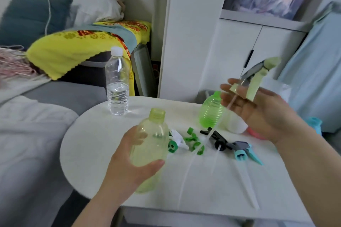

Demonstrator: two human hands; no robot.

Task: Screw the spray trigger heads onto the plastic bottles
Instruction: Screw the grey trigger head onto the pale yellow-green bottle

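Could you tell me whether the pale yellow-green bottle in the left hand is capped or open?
Open. The pale yellow-green bottle shows a bare threaded neck; its matching spray head is apart in the right hand.

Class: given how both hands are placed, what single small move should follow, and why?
Probably lower the pale green trigger head in the right hand until its dip tube enters the open neck of the yellow-green bottle gripped by the left hand; they are apart, unthreaded.

yellow bottle (149, 145): upright, uncapped | yellow-grey trigger head (258, 77): raised (blurred)
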